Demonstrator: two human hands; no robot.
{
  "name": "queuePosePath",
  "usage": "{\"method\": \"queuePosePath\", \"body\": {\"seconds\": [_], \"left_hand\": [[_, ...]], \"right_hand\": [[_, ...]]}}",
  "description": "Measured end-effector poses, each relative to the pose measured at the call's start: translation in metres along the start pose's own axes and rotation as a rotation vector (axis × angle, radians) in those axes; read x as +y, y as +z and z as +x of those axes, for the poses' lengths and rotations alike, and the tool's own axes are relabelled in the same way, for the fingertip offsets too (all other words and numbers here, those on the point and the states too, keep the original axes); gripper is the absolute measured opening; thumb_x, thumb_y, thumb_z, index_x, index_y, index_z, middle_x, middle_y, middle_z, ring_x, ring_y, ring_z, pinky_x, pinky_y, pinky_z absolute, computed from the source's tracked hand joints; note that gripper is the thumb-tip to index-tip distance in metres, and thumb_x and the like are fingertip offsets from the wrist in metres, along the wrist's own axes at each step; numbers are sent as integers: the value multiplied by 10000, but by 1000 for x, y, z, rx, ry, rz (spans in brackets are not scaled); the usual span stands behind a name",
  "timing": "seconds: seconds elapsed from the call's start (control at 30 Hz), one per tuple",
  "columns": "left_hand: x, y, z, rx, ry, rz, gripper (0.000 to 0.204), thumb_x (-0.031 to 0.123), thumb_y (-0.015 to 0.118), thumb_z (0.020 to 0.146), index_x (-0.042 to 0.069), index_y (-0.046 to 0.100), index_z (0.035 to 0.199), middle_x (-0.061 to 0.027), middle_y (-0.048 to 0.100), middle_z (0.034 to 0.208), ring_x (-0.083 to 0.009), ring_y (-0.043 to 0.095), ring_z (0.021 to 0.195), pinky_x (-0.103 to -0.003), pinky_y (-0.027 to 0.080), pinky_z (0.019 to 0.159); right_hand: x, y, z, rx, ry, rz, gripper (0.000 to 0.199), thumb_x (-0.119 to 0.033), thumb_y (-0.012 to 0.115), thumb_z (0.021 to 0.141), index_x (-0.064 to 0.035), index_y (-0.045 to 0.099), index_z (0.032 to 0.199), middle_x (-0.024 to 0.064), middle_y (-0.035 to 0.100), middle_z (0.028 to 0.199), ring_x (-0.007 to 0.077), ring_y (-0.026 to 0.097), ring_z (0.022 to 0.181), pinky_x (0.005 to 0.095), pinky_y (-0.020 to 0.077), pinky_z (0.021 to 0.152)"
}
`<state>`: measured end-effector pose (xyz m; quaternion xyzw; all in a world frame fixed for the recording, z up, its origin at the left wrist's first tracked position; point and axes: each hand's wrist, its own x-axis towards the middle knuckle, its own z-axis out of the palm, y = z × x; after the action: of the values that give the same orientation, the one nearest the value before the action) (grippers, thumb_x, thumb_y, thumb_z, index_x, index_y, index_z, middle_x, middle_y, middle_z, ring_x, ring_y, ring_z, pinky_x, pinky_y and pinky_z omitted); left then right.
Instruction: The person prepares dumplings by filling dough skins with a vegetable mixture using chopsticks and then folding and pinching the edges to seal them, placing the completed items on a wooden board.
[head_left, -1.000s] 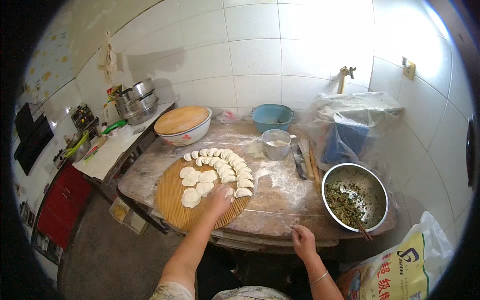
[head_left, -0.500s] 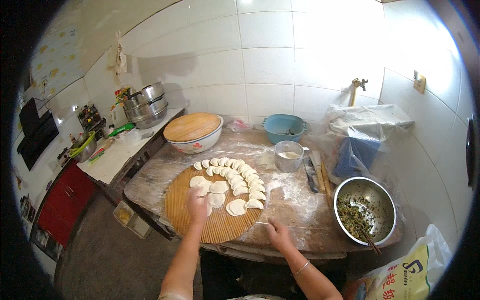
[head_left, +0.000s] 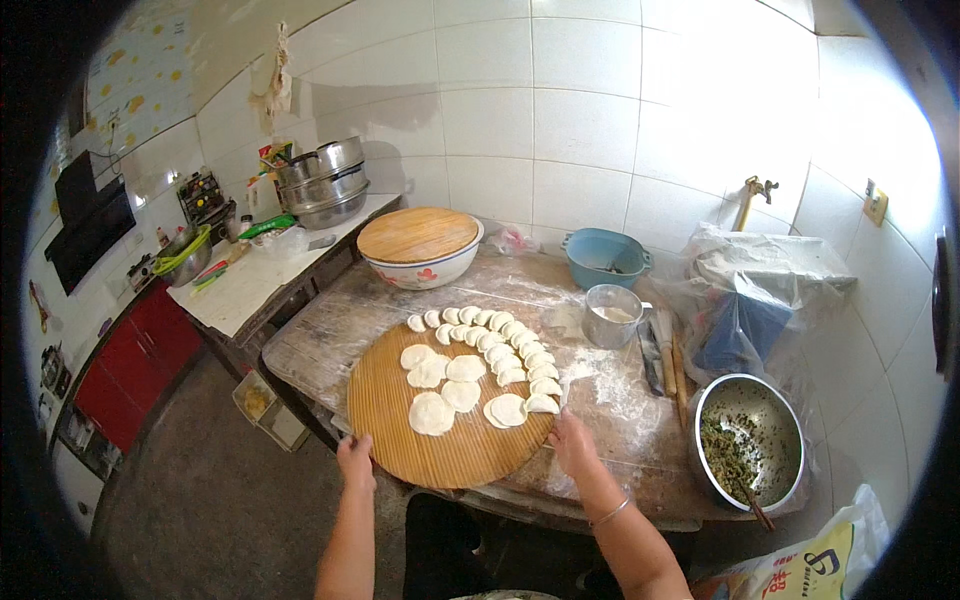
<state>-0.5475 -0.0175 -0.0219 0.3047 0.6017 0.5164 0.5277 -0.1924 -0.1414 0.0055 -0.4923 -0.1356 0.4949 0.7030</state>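
Tan, the round board (head_left: 440, 462) sits gripped between your left hand (head_left: 356, 461) and right hand (head_left: 574, 446). Keep it level so the dumplings (head_left: 499, 353) don't slide.

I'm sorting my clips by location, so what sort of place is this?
Probably a home kitchen: folded dumplings lie on a round wooden board, a steel bowl holds chopped filling, and stacked steel pots stand on a side counter.

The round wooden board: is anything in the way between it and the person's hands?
Nothing visible. The left hand is at the lower-left edge of the round wooden board, the right hand at its right edge; the dough rounds and folded dumplings lie on top, not in between.
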Motion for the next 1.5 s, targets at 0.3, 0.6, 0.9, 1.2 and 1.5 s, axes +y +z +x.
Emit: {"method": "queuePosePath", "body": {"seconds": [0.3,0.6,0.9,1.2,1.5], "left_hand": [[2,21,-100,136,725,157,554,64,603,828,8,325,1304,-181,402,1288,-291,426,1179,-416,322,1014],[-1,191,-74,-770,1083,751,362,161,547,839,-15,544,1156,-195,511,1242,-335,438,1207,-402,333,1033],[7,204,-79,-890,1247,1166,403,202,537,836,23,531,1196,-182,513,1250,-326,455,1188,-406,358,1011],[25,183,-88,-724,878,1170,299,224,596,801,56,636,1045,-185,609,1065,-334,563,1003,-396,452,863],[47,201,-89,-797,617,1184,82,20,626,688,-9,580,749,-108,589,669,-211,567,612,-326,457,577]], "right_hand": [[-14,-26,33,64,-320,-405,485,-225,458,949,37,343,1340,171,485,1284,255,481,1172,332,383,981],[-32,-96,-111,295,-583,-1232,401,-151,549,901,28,477,1252,221,487,1276,354,482,1172,428,422,955],[-15,-127,-131,269,-751,-1343,326,-102,622,836,34,543,1122,226,505,1237,396,477,1150,440,420,957],[-23,-119,-140,246,-913,-1337,319,-87,650,794,7,572,1088,206,547,1166,375,526,1075,443,435,921],[-44,-112,-171,93,-820,-1375,195,-134,650,808,-5,651,954,155,652,914,344,614,834,421,499,724]]}}
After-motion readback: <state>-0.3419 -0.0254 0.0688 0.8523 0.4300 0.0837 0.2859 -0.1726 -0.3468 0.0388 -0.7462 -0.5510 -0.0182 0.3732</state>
